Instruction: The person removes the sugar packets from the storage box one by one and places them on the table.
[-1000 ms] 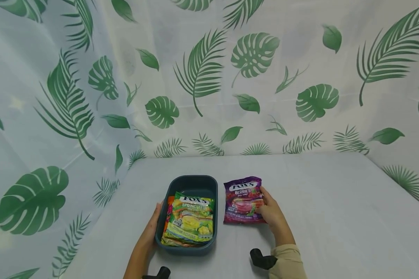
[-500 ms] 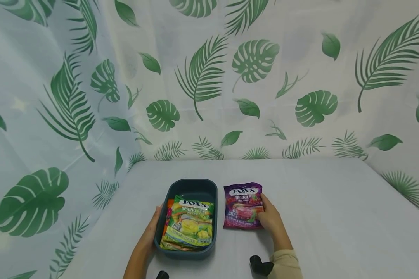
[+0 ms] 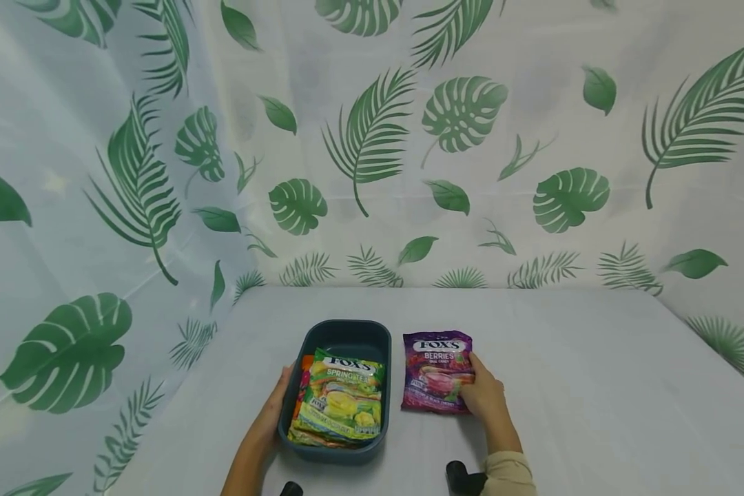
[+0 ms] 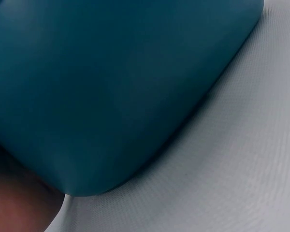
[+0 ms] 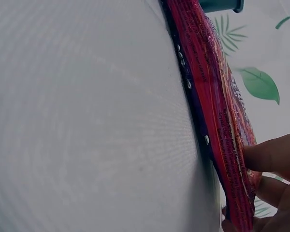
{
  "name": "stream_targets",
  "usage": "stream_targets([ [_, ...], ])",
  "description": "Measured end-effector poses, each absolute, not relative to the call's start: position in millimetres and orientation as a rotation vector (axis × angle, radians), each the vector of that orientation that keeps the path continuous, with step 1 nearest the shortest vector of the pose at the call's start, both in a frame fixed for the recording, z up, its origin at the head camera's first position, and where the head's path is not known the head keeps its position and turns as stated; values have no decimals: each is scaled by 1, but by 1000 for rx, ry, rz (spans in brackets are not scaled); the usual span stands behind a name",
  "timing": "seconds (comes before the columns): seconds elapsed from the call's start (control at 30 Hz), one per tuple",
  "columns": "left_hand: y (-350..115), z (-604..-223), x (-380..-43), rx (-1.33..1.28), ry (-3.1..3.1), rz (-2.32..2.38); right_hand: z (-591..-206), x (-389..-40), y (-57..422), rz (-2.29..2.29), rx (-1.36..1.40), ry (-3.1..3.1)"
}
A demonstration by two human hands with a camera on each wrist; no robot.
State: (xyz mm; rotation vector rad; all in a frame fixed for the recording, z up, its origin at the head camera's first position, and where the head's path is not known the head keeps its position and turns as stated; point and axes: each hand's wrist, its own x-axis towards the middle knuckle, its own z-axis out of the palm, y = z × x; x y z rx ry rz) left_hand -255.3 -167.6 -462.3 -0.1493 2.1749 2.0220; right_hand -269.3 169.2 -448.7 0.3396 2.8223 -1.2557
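A dark teal tub stands on the white table in the head view. Inside it lie several candy bags, with a yellow-green Spring Tea candy bag on top. My left hand rests along the tub's left wall, its fingers pointing forward. The left wrist view is mostly filled by the tub's wall. To the right of the tub, a purple Berries candy bag lies face up. My right hand pinches its right edge, thumb on the front face and fingers behind; the right wrist view shows this grip edge-on.
White cloth covers the table, which stretches out to the right. A leaf-printed curtain hangs behind it and along the left side. A black wrist mount sits at the right wrist.
The purple candy bag has straightened a little, still in my right hand's pinch. My left hand has kept its place at the tub. The whole head view has shifted slightly.
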Motion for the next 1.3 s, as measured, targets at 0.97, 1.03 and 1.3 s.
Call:
stream_targets([
  [0.97, -159, -463, -261, -73, 2183, 2034, -416, -258, 127, -1373, 166, 3005],
  [1.03, -161, -463, -261, -79, 2170, 2035, -411, -257, 112, -1472, 54, 2984],
  [1.3, -170, -463, -255, -112, 2128, 2033, -398, -236, 56, -1817, -262, 2679],
])
